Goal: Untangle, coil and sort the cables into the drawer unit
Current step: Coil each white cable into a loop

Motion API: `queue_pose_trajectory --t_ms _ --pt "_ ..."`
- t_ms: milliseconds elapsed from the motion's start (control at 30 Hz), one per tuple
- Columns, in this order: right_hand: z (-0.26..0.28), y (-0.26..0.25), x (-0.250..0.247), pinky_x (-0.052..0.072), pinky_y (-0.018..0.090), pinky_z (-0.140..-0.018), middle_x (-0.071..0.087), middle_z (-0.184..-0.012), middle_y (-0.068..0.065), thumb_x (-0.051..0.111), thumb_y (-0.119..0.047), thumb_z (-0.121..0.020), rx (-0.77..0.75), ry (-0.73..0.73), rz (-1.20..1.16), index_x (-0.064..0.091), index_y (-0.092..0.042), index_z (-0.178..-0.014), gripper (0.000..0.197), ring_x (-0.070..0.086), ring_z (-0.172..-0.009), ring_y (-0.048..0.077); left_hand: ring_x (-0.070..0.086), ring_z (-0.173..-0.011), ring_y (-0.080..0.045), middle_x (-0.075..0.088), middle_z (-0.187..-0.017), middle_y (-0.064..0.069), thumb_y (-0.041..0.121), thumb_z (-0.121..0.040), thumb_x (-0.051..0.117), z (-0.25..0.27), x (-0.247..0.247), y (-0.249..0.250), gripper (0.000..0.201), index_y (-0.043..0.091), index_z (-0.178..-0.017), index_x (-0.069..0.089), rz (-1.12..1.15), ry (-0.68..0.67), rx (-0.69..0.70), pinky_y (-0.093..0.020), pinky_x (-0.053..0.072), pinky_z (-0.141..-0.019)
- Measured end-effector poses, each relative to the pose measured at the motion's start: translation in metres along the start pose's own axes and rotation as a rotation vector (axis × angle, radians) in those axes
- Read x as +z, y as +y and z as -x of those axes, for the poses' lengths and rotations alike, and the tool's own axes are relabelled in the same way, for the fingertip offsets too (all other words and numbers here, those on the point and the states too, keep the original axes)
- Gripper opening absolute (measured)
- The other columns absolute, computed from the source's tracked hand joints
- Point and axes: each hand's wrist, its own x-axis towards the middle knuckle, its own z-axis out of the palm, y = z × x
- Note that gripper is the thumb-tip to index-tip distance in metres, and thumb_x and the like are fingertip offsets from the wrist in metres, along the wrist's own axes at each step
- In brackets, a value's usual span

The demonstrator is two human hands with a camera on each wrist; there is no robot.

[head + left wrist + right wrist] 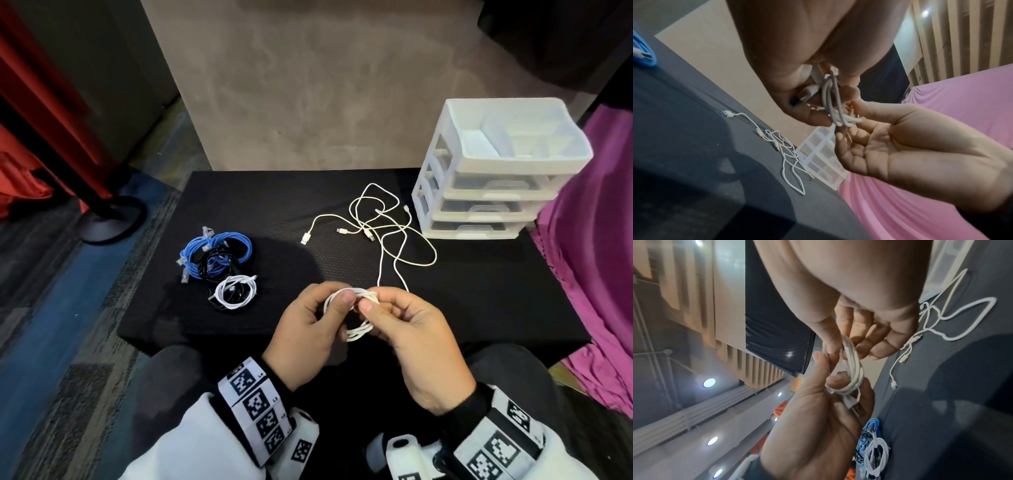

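A small coil of white USB cable (356, 313) hangs above the near edge of the black table, held between both hands. My left hand (322, 315) pinches its left side, thumb on top, and the coil's USB plug (852, 404) lies against the left palm. My right hand (380, 311) pinches the right side with thumb and forefinger. Two white strands run from the coil back to a loose tangle of white cables (380, 222) lying in front of the white drawer unit (493, 171). In the wrist views the same white coil (833, 104) (853, 369) sits between the fingers.
Coiled blue, black and white cables (215, 263) lie in a pile at the table's left. The drawer unit's three drawers are closed and its top tray is open. Pink cloth (592, 257) hangs at the right; a dark stand base (106, 219) stands on the floor at left.
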Motion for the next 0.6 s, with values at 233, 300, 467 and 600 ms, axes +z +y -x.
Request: queue_pose_trajectory --t_ms 233,300,467,600 --pt "0.007 -0.001 0.002 0.047 0.051 -0.096 0.071 -0.108 0.034 0.075 -0.013 -0.088 -0.023 0.036 -0.113 0.073 -0.003 -0.111 0.025 0.062 -0.098 0.043 0.06 -0.06 -0.02 0.059 -0.099 -0.004 0.043 -0.092 0.069 -0.004 -0.002 0.006 0.024 0.022 -0.102 0.077 0.003 0.024 0.131 -0.03 0.052 -0.062" --pt "0.01 -0.005 0.002 0.047 0.05 -0.096 0.074 -0.107 0.03 0.073 -0.014 -0.089 -0.022 0.011 -0.104 0.073 -0.004 -0.108 0.021 0.065 -0.1 0.044 0.06 -0.062 -0.02 0.058 -0.101 -0.006 0.04 -0.091 0.07 -0.004 -0.004 0.006 0.025 0.019 -0.101 0.077 0.02 0.029 0.13 -0.031 0.052 -0.061" --pt "0.011 -0.018 0.001 0.055 0.045 -0.088 0.071 -0.095 0.035 0.067 -0.007 -0.094 -0.038 -0.095 -0.095 0.068 0.003 -0.101 0.012 0.069 -0.088 0.046 0.06 -0.059 -0.018 0.058 -0.103 -0.01 0.031 -0.093 0.067 -0.003 -0.006 0.007 0.027 0.008 -0.104 0.076 0.135 -0.022 0.101 -0.027 0.052 -0.061" --pt "0.012 -0.02 0.005 0.058 0.044 -0.083 0.069 -0.088 0.029 0.064 -0.003 -0.096 -0.069 -0.127 -0.121 0.061 0.007 -0.103 0.013 0.071 -0.082 0.045 0.063 -0.066 -0.018 0.061 -0.103 -0.005 0.029 -0.098 0.064 -0.005 -0.011 0.013 0.027 0.006 -0.106 0.074 0.074 -0.064 0.102 -0.028 0.053 -0.067"
